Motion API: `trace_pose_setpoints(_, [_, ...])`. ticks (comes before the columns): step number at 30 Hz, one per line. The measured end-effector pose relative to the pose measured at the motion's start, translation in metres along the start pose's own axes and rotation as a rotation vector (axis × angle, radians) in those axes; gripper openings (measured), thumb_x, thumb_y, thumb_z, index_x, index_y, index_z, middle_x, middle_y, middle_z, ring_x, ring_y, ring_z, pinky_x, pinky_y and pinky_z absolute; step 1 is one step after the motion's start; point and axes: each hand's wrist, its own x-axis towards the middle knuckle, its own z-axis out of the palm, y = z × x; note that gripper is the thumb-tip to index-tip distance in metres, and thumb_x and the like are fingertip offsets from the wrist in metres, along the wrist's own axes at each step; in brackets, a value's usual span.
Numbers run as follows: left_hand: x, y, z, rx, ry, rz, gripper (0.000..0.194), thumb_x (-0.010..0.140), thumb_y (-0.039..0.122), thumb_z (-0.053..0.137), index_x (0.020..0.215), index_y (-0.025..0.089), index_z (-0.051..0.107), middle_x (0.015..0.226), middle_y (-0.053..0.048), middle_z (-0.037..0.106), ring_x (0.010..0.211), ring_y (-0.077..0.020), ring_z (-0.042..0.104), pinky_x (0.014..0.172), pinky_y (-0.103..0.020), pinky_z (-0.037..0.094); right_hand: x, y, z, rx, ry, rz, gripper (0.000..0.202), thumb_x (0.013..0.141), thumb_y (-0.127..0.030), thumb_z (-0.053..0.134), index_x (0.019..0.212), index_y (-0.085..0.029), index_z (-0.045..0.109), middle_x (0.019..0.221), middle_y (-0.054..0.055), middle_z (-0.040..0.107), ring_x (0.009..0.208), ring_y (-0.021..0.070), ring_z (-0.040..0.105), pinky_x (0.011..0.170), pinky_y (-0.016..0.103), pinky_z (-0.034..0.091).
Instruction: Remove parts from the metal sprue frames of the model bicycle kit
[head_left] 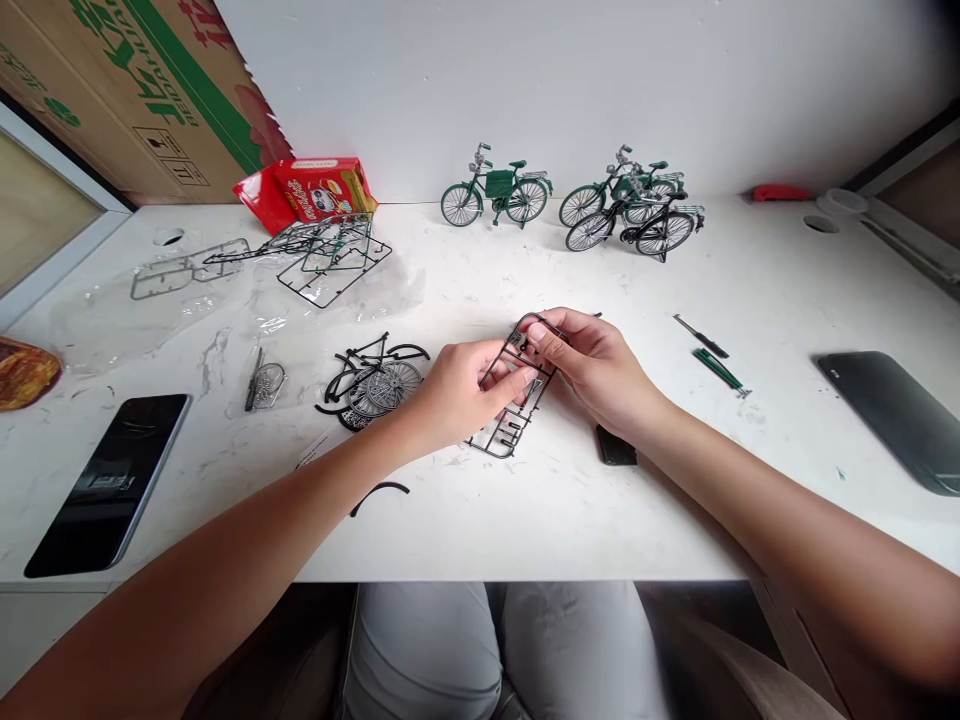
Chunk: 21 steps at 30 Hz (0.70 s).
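Observation:
Both hands hold a black plastic parts frame (507,440) above the middle of the white table. My left hand (469,392) pinches its left side, thumb across the middle. My right hand (592,365) grips the upper right part between thumb and fingers; a small dark piece shows by the thumb tip. Short rods line the lower end of the frame. To the left of my left hand lie black bicycle parts (367,375) with spoked wheels. A curved black strip (386,487) rests below them, nearer the table's front edge. Under my right wrist a black flat object (616,447) is partly hidden.
Assembled model bicycles (499,190) stand at the back. Emptied frames (334,260), plastic bags and a red packet (322,190) occupy the back left. A phone (112,480) lies left, a dark device (892,415) right. A cutter-like tool (701,335) and green tweezers-like piece (720,371) lie right of centre.

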Motion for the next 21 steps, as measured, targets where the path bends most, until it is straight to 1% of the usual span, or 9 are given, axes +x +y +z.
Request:
trace_pose_setpoints(2, [0.0001, 0.0003, 0.0001, 0.006, 0.001, 0.004, 0.018, 0.099, 0.031, 0.07, 0.092, 0.014, 0.069, 0.079, -0.004, 0.076, 0.062, -0.0115, 0.069, 0.057, -0.022, 0.063, 0.0, 0.0003, -0.0005, -0.017, 0.022, -0.014, 0.032, 0.089, -0.05, 0.087, 0.101, -0.022, 0.077, 0.086, 0.001, 0.071, 0.074, 0.0157, 0.067, 0.071, 0.034, 0.059])
trace_pose_setpoints(6, [0.0002, -0.0009, 0.0007, 0.002, -0.004, -0.01, 0.018, 0.098, 0.032, 0.07, 0.097, 0.014, 0.071, 0.08, -0.005, 0.076, 0.061, -0.012, 0.068, 0.056, -0.024, 0.064, -0.0009, -0.0006, -0.0013, -0.055, 0.08, -0.08, 0.03, 0.087, -0.045, 0.089, 0.102, -0.021, 0.079, 0.099, 0.004, 0.077, 0.087, 0.0161, 0.07, 0.083, 0.033, 0.059])
trace_pose_setpoints(10, [0.0006, -0.0036, 0.0014, -0.034, -0.017, -0.028, 0.021, 0.098, 0.034, 0.071, 0.101, 0.014, 0.071, 0.081, -0.004, 0.076, 0.061, -0.013, 0.069, 0.055, -0.026, 0.064, -0.0018, -0.0035, -0.0008, -0.024, 0.074, -0.084, 0.035, 0.086, -0.043, 0.091, 0.111, -0.023, 0.078, 0.102, 0.004, 0.078, 0.092, 0.0175, 0.072, 0.087, 0.035, 0.059])
trace_pose_setpoints(13, [0.0008, -0.0038, 0.0011, -0.023, -0.014, -0.034, 0.021, 0.098, 0.035, 0.071, 0.1, 0.014, 0.07, 0.081, -0.005, 0.076, 0.058, -0.0129, 0.069, 0.054, -0.025, 0.063, -0.0021, -0.0053, -0.0002, 0.006, 0.067, -0.08, 0.036, 0.085, -0.041, 0.092, 0.113, -0.024, 0.078, 0.104, 0.004, 0.079, 0.093, 0.0179, 0.072, 0.088, 0.035, 0.06])
trace_pose_setpoints(16, [0.0006, -0.0029, 0.0006, -0.002, 0.003, -0.003, 0.023, 0.099, 0.037, 0.071, 0.097, 0.014, 0.07, 0.081, -0.005, 0.077, 0.059, -0.0132, 0.07, 0.054, -0.024, 0.061, -0.0029, -0.0057, 0.0008, 0.027, 0.055, -0.069, 0.031, 0.088, -0.041, 0.089, 0.113, -0.024, 0.08, 0.105, 0.005, 0.079, 0.093, 0.0178, 0.073, 0.088, 0.035, 0.06])
trace_pose_setpoints(18, [0.0005, -0.0023, 0.0005, 0.0, 0.014, 0.014, 0.024, 0.099, 0.038, 0.071, 0.095, 0.015, 0.07, 0.081, -0.004, 0.076, 0.062, -0.0139, 0.071, 0.056, -0.025, 0.061, -0.004, -0.0054, 0.002, 0.035, 0.057, -0.064, 0.028, 0.09, -0.043, 0.087, 0.109, -0.024, 0.081, 0.102, 0.005, 0.078, 0.09, 0.0175, 0.072, 0.084, 0.035, 0.06])
trace_pose_setpoints(21, [0.0003, -0.0018, 0.001, -0.015, 0.012, -0.001, 0.026, 0.099, 0.04, 0.071, 0.092, 0.015, 0.069, 0.081, -0.004, 0.076, 0.063, -0.0145, 0.071, 0.056, -0.025, 0.062, -0.0053, -0.0047, 0.0036, 0.021, 0.07, -0.06, 0.029, 0.084, -0.043, 0.092, 0.104, -0.024, 0.08, 0.093, 0.002, 0.075, 0.082, 0.0173, 0.07, 0.074, 0.034, 0.06])
